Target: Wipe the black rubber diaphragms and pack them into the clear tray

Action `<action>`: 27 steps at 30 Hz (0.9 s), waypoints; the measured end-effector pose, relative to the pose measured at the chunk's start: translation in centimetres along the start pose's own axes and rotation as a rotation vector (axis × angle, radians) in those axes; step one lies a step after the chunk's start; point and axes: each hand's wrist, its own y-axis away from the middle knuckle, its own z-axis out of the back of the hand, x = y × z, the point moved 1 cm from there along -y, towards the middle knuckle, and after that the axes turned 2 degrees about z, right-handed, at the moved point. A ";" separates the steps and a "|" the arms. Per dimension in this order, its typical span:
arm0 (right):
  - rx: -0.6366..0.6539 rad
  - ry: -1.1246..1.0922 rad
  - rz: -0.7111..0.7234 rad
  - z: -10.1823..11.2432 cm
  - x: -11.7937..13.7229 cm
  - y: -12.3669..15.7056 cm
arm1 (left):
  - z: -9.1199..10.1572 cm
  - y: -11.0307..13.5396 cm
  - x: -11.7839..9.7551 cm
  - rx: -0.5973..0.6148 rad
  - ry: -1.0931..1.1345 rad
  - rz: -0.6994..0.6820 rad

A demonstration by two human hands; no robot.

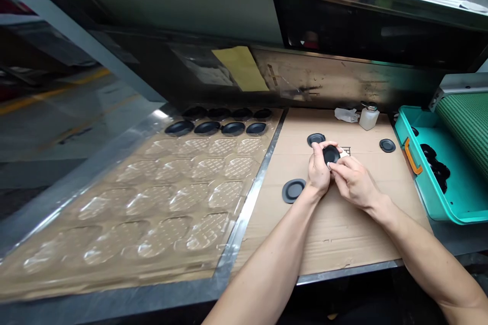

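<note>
My left hand (pixel 319 168) is closed around a round black cap-like part (pixel 331 155), its face tilted up toward me above the cardboard. My right hand (pixel 353 177) pinches a small white piece (pixel 328 165), which rests against the lower edge of that part; its material is too small to make out. Just beyond the left hand lies a black disc (pixel 316 139). A larger grey-black ringed disc (pixel 294 191) sits left of my left wrist, and another black disc (pixel 387 145) lies to the right, near the bin.
A clear blister tray (pixel 152 198) covers the left side, with black parts (pixel 208 128) in its far two rows. At right stands a teal bin (pixel 468 213) with several black parts inside. A pump bottle (pixel 369 117) and crumpled white tissue (pixel 346 115) stand at the cardboard's (pixel 328 244) back.
</note>
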 end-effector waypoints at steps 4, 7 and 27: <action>-0.009 -0.008 -0.011 0.0 -0.3 0.0 | -0.1 0.1 0.0 -0.011 0.007 0.023; -0.009 -0.041 0.000 -0.1 -0.5 0.0 | -0.2 0.1 -0.1 -0.017 0.026 0.016; -0.001 -0.156 -0.038 0.1 -0.6 0.0 | 0.0 0.0 0.6 -0.011 0.027 -0.031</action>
